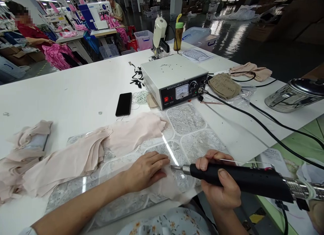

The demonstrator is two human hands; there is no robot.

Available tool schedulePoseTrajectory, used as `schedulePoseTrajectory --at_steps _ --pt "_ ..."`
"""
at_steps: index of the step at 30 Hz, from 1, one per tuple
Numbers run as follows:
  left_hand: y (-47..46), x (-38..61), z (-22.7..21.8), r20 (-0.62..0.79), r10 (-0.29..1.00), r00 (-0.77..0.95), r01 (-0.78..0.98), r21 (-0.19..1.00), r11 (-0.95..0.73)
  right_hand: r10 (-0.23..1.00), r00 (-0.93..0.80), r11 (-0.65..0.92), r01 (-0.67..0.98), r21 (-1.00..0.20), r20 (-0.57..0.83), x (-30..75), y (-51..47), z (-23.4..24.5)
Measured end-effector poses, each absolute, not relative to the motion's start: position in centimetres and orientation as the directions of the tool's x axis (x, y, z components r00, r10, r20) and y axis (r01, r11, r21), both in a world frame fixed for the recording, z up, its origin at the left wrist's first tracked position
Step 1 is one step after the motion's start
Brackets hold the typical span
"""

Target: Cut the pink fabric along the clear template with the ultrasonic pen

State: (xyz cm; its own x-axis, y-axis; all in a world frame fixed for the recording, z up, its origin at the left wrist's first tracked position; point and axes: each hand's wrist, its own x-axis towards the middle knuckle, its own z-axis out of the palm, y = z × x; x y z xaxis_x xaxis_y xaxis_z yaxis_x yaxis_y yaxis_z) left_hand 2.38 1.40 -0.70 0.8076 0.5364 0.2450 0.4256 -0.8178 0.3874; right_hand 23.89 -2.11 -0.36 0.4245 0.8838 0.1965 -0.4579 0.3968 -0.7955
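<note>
My left hand lies flat, fingers stretched out, pressing a piece of pale pink fabric onto a patterned glass plate. My right hand is wrapped round a black handheld welding tool. The tool's metal tip touches the fabric just right of my left fingertips. A thin elastic strand runs along above the tool.
More pink fabric pieces lie piled at the left. Behind the plate stand a white control box with cables, a black phone, a steel pot, a green-capped bottle. Other people sew at machines at the back left.
</note>
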Motion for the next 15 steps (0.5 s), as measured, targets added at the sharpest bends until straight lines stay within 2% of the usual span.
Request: schedulePoseTrajectory --at_steps 5,15 --pt "1.50 2.28 -0.70 0.231 0.546 0.805 0.429 0.410 -0.805 0.916 0.357 0.344 -0.473 -0.811 0.181 23.85 -2.38 -0.38" --pt "1.36 2.34 -0.54 0.228 0.532 0.815 0.444 0.344 -0.828 0.918 0.364 0.341 -0.529 -0.777 0.155 23.62 -2.51 0.07"
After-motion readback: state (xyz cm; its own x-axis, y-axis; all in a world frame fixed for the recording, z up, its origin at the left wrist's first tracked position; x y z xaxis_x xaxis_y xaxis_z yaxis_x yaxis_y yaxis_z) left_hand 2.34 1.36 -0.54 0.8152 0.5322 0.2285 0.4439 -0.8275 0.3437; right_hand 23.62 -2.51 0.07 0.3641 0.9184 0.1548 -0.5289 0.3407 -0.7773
